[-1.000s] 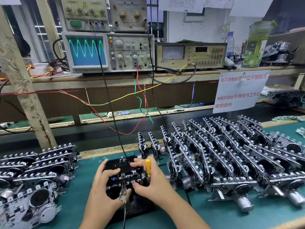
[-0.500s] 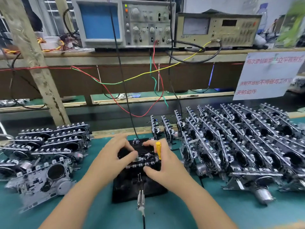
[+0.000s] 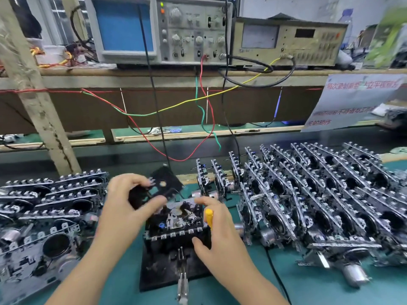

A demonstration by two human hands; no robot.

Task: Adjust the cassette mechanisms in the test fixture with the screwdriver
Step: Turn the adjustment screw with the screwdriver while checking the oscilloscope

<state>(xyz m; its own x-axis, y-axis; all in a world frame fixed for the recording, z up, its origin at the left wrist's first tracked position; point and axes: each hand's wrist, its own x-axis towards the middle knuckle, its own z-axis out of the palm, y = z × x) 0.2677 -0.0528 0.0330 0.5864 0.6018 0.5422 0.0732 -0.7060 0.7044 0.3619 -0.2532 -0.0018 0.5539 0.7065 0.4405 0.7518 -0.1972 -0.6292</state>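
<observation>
A black test fixture [image 3: 163, 269] stands on the green mat in front of me, with a cassette mechanism [image 3: 176, 223] seated in it. My left hand [image 3: 127, 203] pinches a black test cassette [image 3: 164, 186] and holds it tilted above the mechanism's far left side. My right hand [image 3: 218, 236] grips the mechanism's right end between forefinger and thumb, and a yellow-handled screwdriver [image 3: 208, 216] is tucked in that hand. A metal clip [image 3: 182, 285] lies at the fixture's near edge.
Rows of upright cassette mechanisms [image 3: 319, 205] fill the mat on the right, and stacked ones [image 3: 46, 208] lie on the left. An oscilloscope [image 3: 158, 29] and a meter [image 3: 286, 40] sit on the shelf behind, with wires [image 3: 204, 119] hanging down. A paper notice [image 3: 352, 102] hangs at right.
My left hand has lifted the black cassette off the mechanism, up and to the left. The camera has tilted down and moved closer. The oscilloscope trace seen a second ago is gone.
</observation>
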